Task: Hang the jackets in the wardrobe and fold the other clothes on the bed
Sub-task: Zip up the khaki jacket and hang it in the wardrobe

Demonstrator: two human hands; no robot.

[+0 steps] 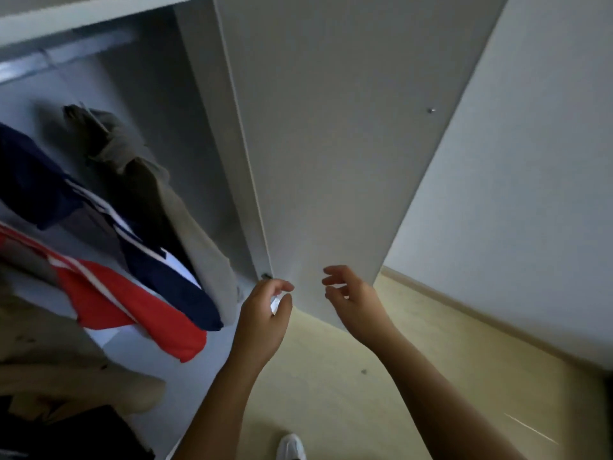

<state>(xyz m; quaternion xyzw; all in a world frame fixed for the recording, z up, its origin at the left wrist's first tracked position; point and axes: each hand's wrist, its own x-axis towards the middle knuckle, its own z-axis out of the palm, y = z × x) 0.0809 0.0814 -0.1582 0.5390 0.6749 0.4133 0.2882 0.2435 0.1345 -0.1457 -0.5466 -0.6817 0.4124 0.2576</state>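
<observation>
We see a dim, soft picture; inside the wardrobe (185,104) lies shadow, its rail (69,54) smears with blur, and straight edges bow near the margins.

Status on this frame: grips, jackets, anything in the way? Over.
Left grip curled by wardrobe door bottom, hold unclear. Right grip loose, empty. Red jacket, navy jacket, olive jacket hanging inside. Door open, nothing blocking.

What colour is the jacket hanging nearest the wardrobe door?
The jacket is khaki grey; head view.
</observation>
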